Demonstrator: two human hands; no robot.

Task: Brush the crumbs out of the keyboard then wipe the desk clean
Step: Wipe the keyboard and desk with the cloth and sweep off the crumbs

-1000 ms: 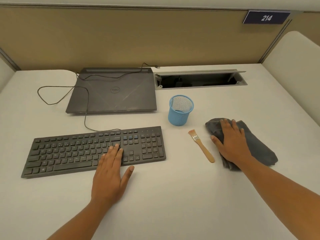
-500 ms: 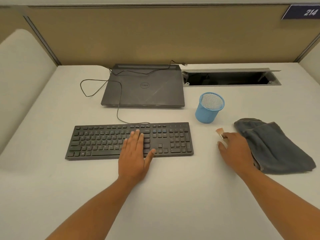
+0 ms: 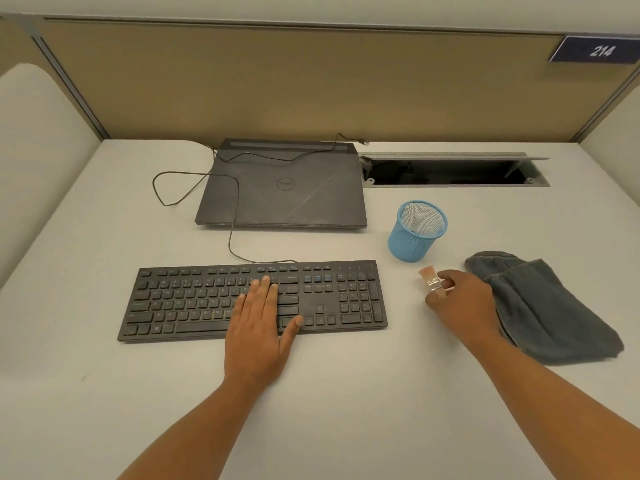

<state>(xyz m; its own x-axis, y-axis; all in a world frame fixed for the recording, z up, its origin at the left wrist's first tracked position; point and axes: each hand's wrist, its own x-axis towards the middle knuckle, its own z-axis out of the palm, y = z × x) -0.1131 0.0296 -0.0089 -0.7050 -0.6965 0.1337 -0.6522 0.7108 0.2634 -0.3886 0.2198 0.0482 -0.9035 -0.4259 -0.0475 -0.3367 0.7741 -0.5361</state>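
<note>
A black keyboard (image 3: 194, 303) lies across the white desk (image 3: 346, 393). My left hand (image 3: 258, 337) rests flat on the keyboard's middle keys, fingers together. To the right, my right hand (image 3: 462, 299) closes around a small wooden brush (image 3: 429, 278); its pale bristles and metal ferrule stick out past my fingers, and the handle is hidden in my grip. A dark grey cloth (image 3: 543, 313) lies crumpled just right of that hand.
A closed dark laptop (image 3: 287, 188) sits behind the keyboard, with a thin cable (image 3: 162, 188) looping left. A blue mesh cup (image 3: 415, 232) stands behind the brush. An open cable hatch (image 3: 450, 171) lies at the back right. Partition walls enclose the desk.
My right hand left the cloth, moved left to the brush and closed on it. My left hand stayed on the keyboard. The view shifted, so everything sits further right.
</note>
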